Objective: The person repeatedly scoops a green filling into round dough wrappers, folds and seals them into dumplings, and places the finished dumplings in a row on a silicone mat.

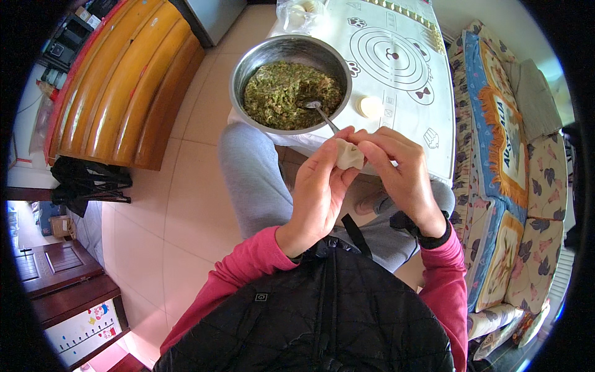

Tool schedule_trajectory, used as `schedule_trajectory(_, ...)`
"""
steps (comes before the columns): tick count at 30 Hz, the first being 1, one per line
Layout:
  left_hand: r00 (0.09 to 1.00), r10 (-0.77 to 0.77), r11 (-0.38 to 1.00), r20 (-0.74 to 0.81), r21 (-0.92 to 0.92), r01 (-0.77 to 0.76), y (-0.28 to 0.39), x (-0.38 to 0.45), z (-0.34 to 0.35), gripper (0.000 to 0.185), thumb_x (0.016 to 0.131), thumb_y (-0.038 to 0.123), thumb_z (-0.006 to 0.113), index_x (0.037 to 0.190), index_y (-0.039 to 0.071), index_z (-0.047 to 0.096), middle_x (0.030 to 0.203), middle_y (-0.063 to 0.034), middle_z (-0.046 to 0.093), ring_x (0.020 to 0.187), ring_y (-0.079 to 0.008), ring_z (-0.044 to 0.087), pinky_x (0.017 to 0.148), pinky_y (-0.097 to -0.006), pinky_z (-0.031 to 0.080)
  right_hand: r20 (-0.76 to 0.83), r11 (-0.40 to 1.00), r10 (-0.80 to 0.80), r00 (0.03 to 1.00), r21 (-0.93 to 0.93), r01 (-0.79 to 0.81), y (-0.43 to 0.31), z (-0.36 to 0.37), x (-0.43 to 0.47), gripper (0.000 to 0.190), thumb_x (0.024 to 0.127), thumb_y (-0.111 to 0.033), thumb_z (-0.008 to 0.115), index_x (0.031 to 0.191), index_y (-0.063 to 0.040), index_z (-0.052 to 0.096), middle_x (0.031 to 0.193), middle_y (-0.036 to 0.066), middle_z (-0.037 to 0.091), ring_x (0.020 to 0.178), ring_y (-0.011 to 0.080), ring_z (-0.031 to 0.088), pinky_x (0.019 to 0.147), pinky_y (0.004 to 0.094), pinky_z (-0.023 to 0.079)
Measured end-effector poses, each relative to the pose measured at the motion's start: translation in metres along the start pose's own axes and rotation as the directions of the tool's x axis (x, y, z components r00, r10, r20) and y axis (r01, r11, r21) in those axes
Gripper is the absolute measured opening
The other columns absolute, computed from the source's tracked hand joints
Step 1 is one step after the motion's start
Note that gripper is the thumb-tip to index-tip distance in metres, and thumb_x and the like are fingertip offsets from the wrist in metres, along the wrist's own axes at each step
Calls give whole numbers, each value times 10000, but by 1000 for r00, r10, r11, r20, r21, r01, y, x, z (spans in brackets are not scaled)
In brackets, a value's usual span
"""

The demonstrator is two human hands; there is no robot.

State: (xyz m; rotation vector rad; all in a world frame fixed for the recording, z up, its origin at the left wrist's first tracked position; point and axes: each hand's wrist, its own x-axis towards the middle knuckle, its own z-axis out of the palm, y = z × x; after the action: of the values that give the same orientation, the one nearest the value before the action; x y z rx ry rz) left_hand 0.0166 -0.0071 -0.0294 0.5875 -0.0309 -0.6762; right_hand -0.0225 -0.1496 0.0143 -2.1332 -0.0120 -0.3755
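A dumpling (349, 156) of pale dough is held up between my two hands, just in front of the table edge. My left hand (312, 193) cups it between thumb and fingers. With thumb and fingertips, my right hand (395, 160) pinches its right side. Beyond them stands a steel bowl (237, 93) of green chopped filling (283, 88). A metal spoon (327, 119) rests in the filling; its handle end disappears behind my fingers. Round dough wrappers (370, 107) lie on the mat, right of the bowl.
The table's white printed mat (372, 51) bears rows of dumplings (411, 16) along its far right edges. A plastic bag (302, 16) with round pale pieces sits behind the bowl. A floral sofa (534, 242) stands right, a curved wooden piece of furniture (121, 79) left.
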Motion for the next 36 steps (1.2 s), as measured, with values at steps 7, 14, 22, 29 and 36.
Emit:
schedule_trajectory(7, 973, -222, 952, 69, -200, 231, 6, 2, -5, 390, 1043, 287, 420, 1222, -47, 512, 1253, -172, 576, 1178, -256, 572, 1047, -378, 459, -23, 981, -147, 989, -130, 143, -5, -32, -9, 186, 884, -51, 652, 1061, -18, 700, 811, 79, 614, 653, 149, 553, 596, 281, 460)
schedule_trajectory(14, 854, -510, 847, 103, -113, 519, -7, 8, -9, 298, 1022, 260, 479, 1131, -1, 573, 1110, -101, 630, 1070, -222, 616, 1026, -420, 472, 289, 813, -436, 853, -281, 511, 7, -51, 0, 311, 707, -57, 729, 1013, -117, 738, 1051, 59, 601, 815, 204, 568, 643, 300, 463)
schedule_trajectory(22, 802, -573, 813, 169, -5, 582, -14, 13, 3, 463, 1043, 336, 385, 1326, -23, 462, 1282, -174, 567, 1235, -331, 536, 1060, -452, 435, 322, 867, -408, 855, -157, 473, 14, -71, 0, 156, 735, -70, 720, 890, -80, 705, 1044, 65, 613, 837, 205, 576, 662, 310, 473)
schedule_trajectory(29, 961, -240, 913, 138, 369, 175, -25, 12, 12, 477, 1041, 314, 421, 1382, -19, 435, 1222, -143, 602, 1143, -259, 600, 954, -357, 490, 238, 995, -50, 970, -77, 70, 31, -85, -1, 69, 837, -32, 666, 892, 1, 641, 981, 63, 645, 796, 157, 596, 660, 269, 475)
schedule_trajectory(36, 994, -81, 852, 74, 523, 30, -52, 32, 15, 373, 1044, 205, 442, 1324, -28, 522, 1149, -114, 642, 986, -201, 683, 795, -256, 562, 248, 993, -27, 968, -103, 54, 50, -92, -3, 77, 874, -57, 650, 937, -12, 653, 932, 70, 659, 786, 156, 618, 662, 276, 497)
